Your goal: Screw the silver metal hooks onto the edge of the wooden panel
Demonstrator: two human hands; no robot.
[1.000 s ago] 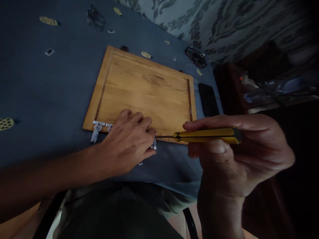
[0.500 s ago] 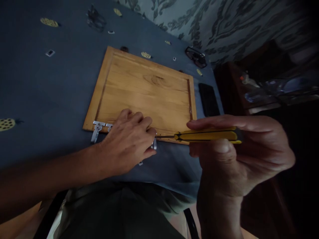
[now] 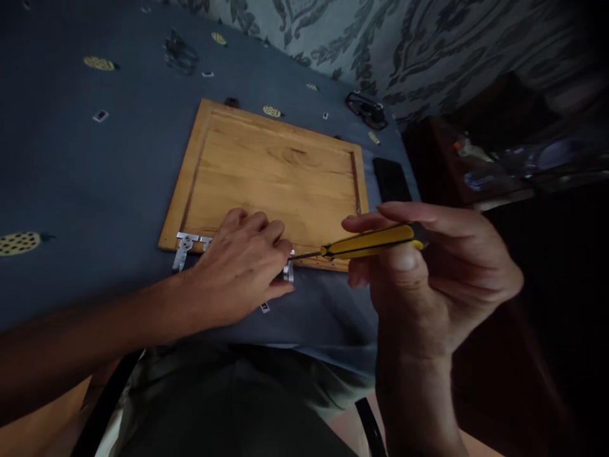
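Note:
My right hand [image 3: 438, 279] holds a yellow and black screwdriver [image 3: 371, 241], its thumb under the handle. The thin shaft points left, its tip at a metal hinge [image 3: 288, 270] on the near edge of a framed wooden panel [image 3: 280, 165]. Over that edge lies my left hand [image 3: 245, 266], fingers curled down and closed around the hinge, which they mostly cover. Another silver hinge [image 3: 183, 251] sits at the panel's near left corner, its arm sticking out past the edge. Whether the screwdriver tip is seated in a screw cannot be made out.
A blue tablecloth [image 3: 128, 171] with pineapple prints lies under the panel. Right of it is a black phone [image 3: 391, 179]; beyond stand dark glasses [image 3: 366, 110]. A dark, blurred object [image 3: 179, 54] lies at the far left. A patterned wall [image 3: 328, 38] rises behind the table.
The screwdriver and my right hand have shifted left and slightly up, and the handle now tilts upward to the right. My left hand stays on the hinge. The whole view has shifted slightly.

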